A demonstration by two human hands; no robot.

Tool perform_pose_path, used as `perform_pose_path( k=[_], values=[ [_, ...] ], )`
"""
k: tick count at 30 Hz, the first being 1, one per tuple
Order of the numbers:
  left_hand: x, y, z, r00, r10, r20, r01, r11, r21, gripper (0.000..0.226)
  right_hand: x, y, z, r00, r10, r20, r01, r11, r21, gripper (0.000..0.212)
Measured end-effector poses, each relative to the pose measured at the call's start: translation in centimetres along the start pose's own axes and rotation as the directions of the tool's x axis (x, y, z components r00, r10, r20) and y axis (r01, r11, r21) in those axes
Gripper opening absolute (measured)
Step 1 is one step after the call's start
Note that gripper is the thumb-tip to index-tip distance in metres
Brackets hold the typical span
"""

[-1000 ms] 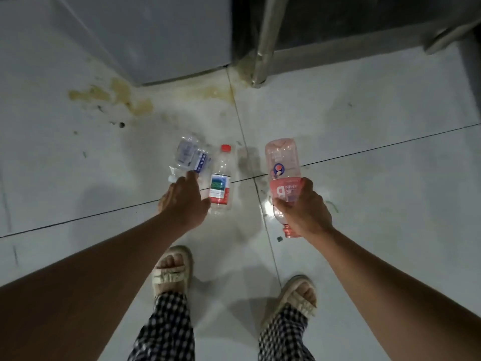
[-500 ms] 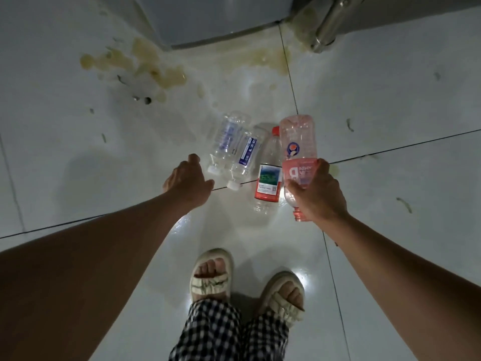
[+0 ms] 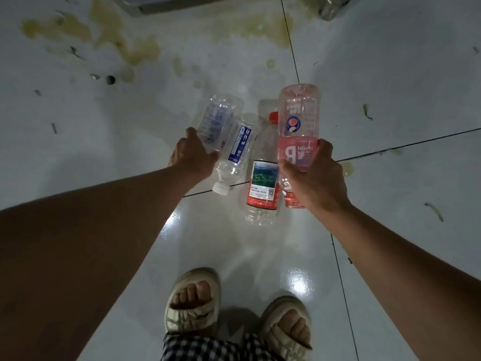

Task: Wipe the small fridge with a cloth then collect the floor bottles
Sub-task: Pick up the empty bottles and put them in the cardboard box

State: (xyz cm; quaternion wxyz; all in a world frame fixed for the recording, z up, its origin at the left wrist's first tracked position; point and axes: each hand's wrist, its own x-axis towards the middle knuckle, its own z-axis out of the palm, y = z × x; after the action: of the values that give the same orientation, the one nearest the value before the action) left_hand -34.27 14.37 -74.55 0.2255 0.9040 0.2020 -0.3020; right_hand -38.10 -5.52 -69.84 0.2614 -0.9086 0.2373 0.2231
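My right hand point(image 3: 313, 181) grips a pink-labelled plastic bottle point(image 3: 298, 126), held off the floor with its base pointing away from me. On the white tiles lie a clear bottle with a red cap and red label point(image 3: 263, 183), and two clear bottles side by side: one with a blue label and white cap point(image 3: 235, 155) and one with pale blue print point(image 3: 217, 118). My left hand point(image 3: 194, 158) closes on the neck end of the pale-print bottle, touching the blue-label one. The base of the small fridge point(image 3: 179, 3) shows at the top edge.
Yellowish stains point(image 3: 125, 45) and dark specks mark the tiles in front of the fridge. A metal leg point(image 3: 331, 9) stands at the top right. My two feet in beige sandals point(image 3: 192, 303) are at the bottom centre.
My left hand has moved right onto the two clear bottles. The view has tilted down and closer; the right hand still holds the pink bottle.
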Motion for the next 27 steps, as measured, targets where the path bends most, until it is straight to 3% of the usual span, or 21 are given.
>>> perform_pose_path(
  k=[6,12,27],
  values=[
    [-0.4,0.1,-0.2,0.996,-0.01,-0.086,0.011,1.0,0.013,0.058,-0.3,0.9,-0.4,1.0,-0.006,0.024,0.006,1.0,0.007,0.068],
    [-3.9,1.3,-5.3,0.99,-0.031,-0.14,0.04,0.997,0.061,0.06,-3.1,-0.7,-4.5,0.998,-0.012,0.061,0.013,1.0,-0.016,0.067],
    [-24.8,13.8,-27.7,0.977,0.165,-0.139,-0.145,0.979,0.143,0.059,-17.6,-12.1,-28.9,0.986,-0.166,-0.017,0.163,0.978,-0.127,0.068]
  ],
)
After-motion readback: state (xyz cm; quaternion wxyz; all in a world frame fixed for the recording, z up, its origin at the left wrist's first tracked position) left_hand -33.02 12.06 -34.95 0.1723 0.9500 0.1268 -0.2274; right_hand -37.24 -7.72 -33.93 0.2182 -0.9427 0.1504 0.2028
